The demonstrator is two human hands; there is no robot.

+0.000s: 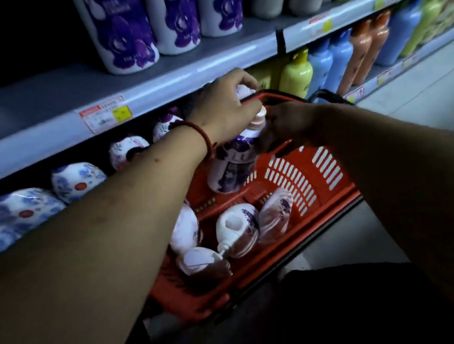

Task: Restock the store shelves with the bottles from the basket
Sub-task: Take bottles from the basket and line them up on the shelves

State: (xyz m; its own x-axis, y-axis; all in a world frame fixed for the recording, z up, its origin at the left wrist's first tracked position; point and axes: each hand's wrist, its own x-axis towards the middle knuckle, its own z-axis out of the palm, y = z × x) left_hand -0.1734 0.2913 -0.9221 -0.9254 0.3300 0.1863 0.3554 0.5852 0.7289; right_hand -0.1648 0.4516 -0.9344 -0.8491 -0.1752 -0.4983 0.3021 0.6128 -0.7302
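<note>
I was partway through the restock, at the step of lifting one bottle out of the basket. Several purple-flowered bottles [238, 224] were left lying in it. To my far left, the shelf [38, 92] had bare board beside the standing purple bottles [122, 27], and that looked like the natural place to put this one. The next move, as I judged it, called for raising the bottle clear of the red handle and setting it upright there.

My left hand [224, 109] was closed, its fingers curled round a white top [245, 91]. I could not tell whether that top belonged to a second bottle. The heel of that hand lay against the shoulder of the lifted bottle [231, 168], which hung tilted above the basket's far end. My right hand [289, 127], in shadow, was narrowed to a pinch at the bottle's neck just under its cap. Below both hands sat the basket [320, 171], on the floor against the shelving.
</note>
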